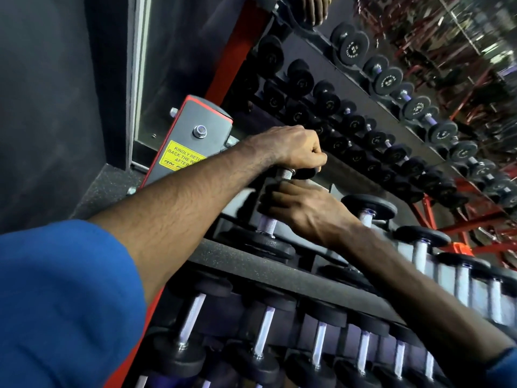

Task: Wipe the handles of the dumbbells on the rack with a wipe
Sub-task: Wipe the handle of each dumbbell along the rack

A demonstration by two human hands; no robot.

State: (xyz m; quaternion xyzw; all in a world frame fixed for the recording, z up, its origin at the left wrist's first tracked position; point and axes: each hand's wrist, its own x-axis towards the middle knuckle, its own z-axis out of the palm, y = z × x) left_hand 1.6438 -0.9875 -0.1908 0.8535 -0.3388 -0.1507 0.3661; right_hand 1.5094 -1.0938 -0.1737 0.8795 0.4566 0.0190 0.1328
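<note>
Yellow sticker on the rack's left end post reads "KINDLY RETU… BACK THE W… AFTER", rest hidden. Left hand has fingers curled tight round a small dumbbell's handle at the top shelf's left end. Right hand grips the next dumbbell. Can't spot the wipe.

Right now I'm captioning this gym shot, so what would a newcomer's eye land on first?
Two bare forearms cross mid-frame: the left hand grips a small dumbbell's handle from above, and the right hand curls round the dumbbell just below it. Left of them, a yellow sticker stands out on the rack's grey end post.
</note>
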